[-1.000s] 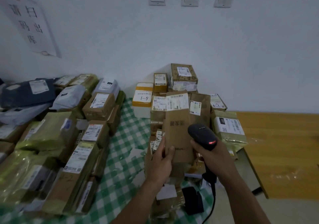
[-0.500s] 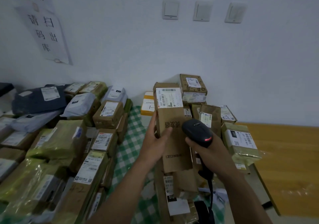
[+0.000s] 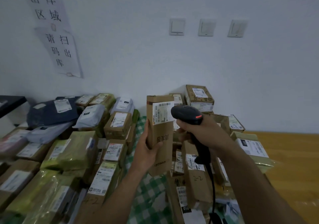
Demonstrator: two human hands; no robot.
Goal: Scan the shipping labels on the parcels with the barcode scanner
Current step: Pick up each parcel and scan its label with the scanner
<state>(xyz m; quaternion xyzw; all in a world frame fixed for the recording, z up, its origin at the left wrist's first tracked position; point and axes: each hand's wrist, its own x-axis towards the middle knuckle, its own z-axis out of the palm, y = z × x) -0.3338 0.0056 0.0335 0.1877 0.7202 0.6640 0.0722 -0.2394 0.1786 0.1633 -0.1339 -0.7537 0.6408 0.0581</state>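
Left hand point(image 3: 145, 153): bare, uncovered from fingertips to wrist.
Right hand point(image 3: 202, 130): bare, knuckles and back exposed behind the fingers.
Left forearm point(image 3: 120, 192): bare, running back from the fingers to the lower frame edge.
Right forearm point(image 3: 255, 175): bare likewise, broadening away from the fingers toward the lower right corner.

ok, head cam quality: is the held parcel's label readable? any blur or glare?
Head view: dim, bluish light, wide-angle bowing; label on the held parcel shows its barcode, small print soft; scanner overlaps its right edge; no glare on it.
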